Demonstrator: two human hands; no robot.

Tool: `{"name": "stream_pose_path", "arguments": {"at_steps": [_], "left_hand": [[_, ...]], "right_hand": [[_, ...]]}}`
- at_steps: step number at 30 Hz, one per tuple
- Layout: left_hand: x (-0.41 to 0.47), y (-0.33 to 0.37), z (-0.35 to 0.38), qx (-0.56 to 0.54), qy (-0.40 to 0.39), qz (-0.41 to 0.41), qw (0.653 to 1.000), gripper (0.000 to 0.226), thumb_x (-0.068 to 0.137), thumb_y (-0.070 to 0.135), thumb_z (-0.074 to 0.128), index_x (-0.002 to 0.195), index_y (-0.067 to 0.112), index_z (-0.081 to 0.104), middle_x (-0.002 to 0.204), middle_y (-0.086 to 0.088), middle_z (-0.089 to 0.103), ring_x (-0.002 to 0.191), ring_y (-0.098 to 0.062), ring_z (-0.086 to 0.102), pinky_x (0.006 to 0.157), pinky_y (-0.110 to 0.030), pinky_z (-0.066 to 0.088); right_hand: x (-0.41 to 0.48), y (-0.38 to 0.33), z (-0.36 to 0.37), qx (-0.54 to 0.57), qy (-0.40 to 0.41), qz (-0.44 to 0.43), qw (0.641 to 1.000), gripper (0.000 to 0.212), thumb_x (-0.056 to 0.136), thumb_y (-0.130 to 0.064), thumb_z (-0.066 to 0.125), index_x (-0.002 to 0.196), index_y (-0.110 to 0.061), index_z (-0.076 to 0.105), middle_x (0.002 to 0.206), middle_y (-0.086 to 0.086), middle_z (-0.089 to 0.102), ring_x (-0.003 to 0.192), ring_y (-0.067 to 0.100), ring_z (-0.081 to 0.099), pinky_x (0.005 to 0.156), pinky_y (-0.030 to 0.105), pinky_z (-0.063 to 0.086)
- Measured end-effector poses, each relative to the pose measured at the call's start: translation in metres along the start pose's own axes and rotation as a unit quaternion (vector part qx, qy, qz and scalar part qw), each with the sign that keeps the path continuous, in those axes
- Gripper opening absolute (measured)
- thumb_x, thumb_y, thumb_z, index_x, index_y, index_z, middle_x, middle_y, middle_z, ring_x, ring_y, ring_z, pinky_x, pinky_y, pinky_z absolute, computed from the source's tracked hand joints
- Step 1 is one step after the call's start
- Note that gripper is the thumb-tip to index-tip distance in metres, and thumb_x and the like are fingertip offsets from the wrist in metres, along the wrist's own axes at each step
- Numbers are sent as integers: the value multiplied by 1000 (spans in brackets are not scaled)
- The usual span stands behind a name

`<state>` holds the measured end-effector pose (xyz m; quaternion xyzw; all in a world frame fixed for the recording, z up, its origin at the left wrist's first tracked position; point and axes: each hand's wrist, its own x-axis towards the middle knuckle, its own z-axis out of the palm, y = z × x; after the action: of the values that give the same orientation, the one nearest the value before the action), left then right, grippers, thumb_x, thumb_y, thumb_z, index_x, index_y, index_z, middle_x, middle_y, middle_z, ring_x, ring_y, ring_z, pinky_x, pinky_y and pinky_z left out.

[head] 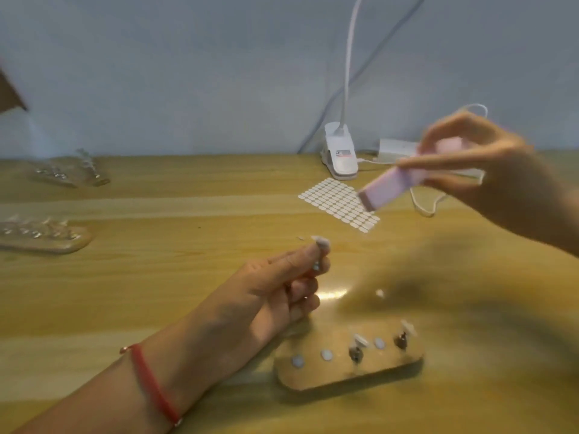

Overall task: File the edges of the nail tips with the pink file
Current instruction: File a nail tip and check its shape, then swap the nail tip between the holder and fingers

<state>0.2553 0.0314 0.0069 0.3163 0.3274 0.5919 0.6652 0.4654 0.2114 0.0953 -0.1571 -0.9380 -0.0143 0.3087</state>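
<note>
Left hand pinched a small white nail tip, right hand gripped the thick pink file, blurry, raised over the bench

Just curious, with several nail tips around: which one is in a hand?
The nail tip the left hand pinches, raised above the table; two others stand on pegs on the near board.

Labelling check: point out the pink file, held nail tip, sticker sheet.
pink file (393,187), head view, flat face near its free end
nail tip (322,243), head view, its pale top
sticker sheet (336,203), head view, sheet's middle
</note>
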Motion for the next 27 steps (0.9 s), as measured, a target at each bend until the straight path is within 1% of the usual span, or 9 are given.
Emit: {"name": "stream_pose_path", "arguments": {"at_steps": [3, 5, 7, 10, 14, 18, 22, 25, 27], "left_hand": [[2, -2, 1, 9, 10, 15, 1000, 36, 59, 38, 89, 89, 22, 78, 81, 8, 69, 58, 0, 55, 64, -17, 51], [1, -3, 2, 11, 24, 11, 1000, 36, 58, 38, 89, 88, 23, 78, 85, 5, 71, 65, -2, 61, 64, -19, 52], [-2, -1, 6, 20, 37, 8, 999, 25, 62, 36, 83, 85, 25, 78, 89, 2, 73, 72, -5, 66, 65, -21, 54], [-2, -1, 9, 31, 46, 14, 998, 19, 63, 34, 78, 81, 26, 77, 82, 2, 72, 69, -7, 66, 64, -21, 54], [-3, -3, 10, 51, 25, 28, 998, 36, 57, 42, 88, 86, 24, 77, 79, 5, 70, 67, -3, 63, 66, -19, 53], [-5, -3, 9, 63, 5, 32, 997, 35, 62, 41, 86, 90, 22, 77, 80, 7, 69, 66, -1, 61, 68, -18, 53], [-7, -2, 13, 90, -8, 47, 995, 30, 65, 40, 83, 87, 20, 78, 76, 6, 69, 62, 0, 58, 66, -16, 51], [-10, -2, 17, 123, 2, 50, 991, 20, 70, 34, 80, 84, 20, 77, 77, 4, 69, 62, -2, 57, 65, -15, 50], [-10, -3, 20, 139, 20, 59, 988, 27, 65, 36, 84, 87, 22, 77, 80, 2, 70, 66, -4, 59, 67, -16, 51]], "right_hand": [[-29, 13, 2, -27, -98, 46, 994, 43, 78, -19, 66, 117, -35, 61, 106, 4, 59, 89, 27, 59, 73, 50, 56], [-41, 5, 11, -58, -188, 72, 978, 41, 78, -39, 56, 117, -48, 56, 109, -4, 63, 95, 26, 60, 83, 56, 55], [-40, -6, 11, -65, -223, 85, 969, 45, 76, -49, 52, 120, -55, 49, 115, -9, 65, 104, 21, 60, 94, 52, 50], [-25, -33, 3, 91, -150, 74, 982, 40, 81, -52, 58, 121, -60, 56, 118, -25, 63, 107, 2, 60, 83, 26, 54], [-9, -76, 8, 240, -118, 14, 963, 32, 84, -49, 63, 116, -48, 66, 117, -28, 64, 111, -7, 59, 91, 8, 44], [-5, -90, 17, 325, -119, 52, 937, 28, 77, -35, 65, 104, -32, 74, 102, -17, 71, 98, 4, 68, 81, 18, 55], [-11, -90, 20, 369, -101, 68, 922, 25, 78, -27, 68, 102, -23, 76, 101, -11, 73, 95, 16, 70, 77, 26, 58], [-15, -88, 17, 374, -112, 70, 918, 27, 77, -25, 70, 104, -23, 75, 100, -8, 74, 94, 21, 69, 79, 30, 59], [-19, -85, 13, 357, -111, 63, 925, 30, 75, -29, 71, 106, -29, 73, 98, -11, 73, 93, 18, 69, 80, 24, 57]]}}
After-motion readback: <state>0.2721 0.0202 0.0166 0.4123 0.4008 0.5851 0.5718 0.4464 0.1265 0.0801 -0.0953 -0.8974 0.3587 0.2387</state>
